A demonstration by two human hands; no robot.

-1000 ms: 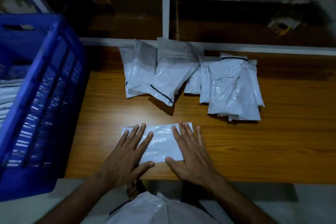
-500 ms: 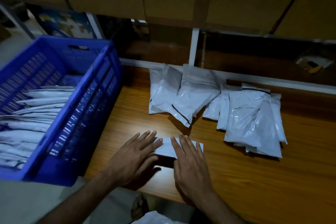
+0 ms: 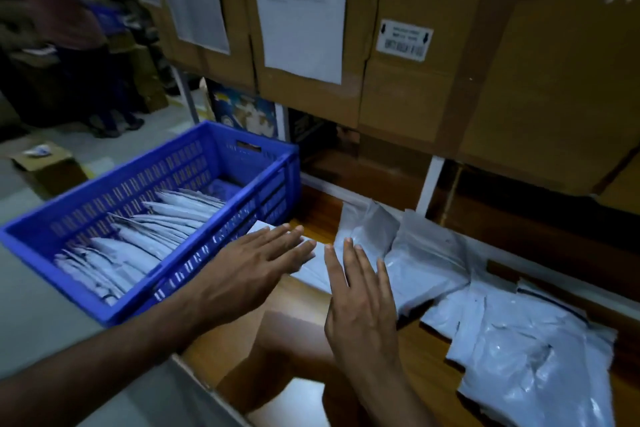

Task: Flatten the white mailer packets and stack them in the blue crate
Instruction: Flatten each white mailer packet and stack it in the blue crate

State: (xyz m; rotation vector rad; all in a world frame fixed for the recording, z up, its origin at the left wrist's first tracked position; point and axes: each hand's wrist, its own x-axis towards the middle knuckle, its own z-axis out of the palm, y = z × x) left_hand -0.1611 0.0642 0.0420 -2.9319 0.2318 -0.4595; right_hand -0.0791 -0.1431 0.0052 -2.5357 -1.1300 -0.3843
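1. The flattened packet (image 3: 311,269) is found between the two hands, near the blue crate (image 3: 145,218), above the wooden table (image 3: 294,329). Only a strip of it shows; whether it is lifted clear of the table cannot be told.
2. The left hand (image 3: 249,274) is seen with straight, slightly spread fingers laid over the packet's left part. The right hand (image 3: 360,302) is likewise flat and straight-fingered at the packet's right edge. No curl round the packet is visible from above, and the thumbs are hidden.
3. The step is judged to be the carrying of the flattened packet into the crate.
4. The packet is best kept level and pressed evenly from both sides, so that no air is let back in and no fold is made.
5. The crate wall should be cleared before the packet is lowered, since the wall stands just beside the left hand.
6. The packet is best laid onto the stacked packets (image 3: 145,239) already in the crate, with its edges lined up to theirs.
7. The loose packets (image 3: 519,340) on the right are left undisturbed until then.
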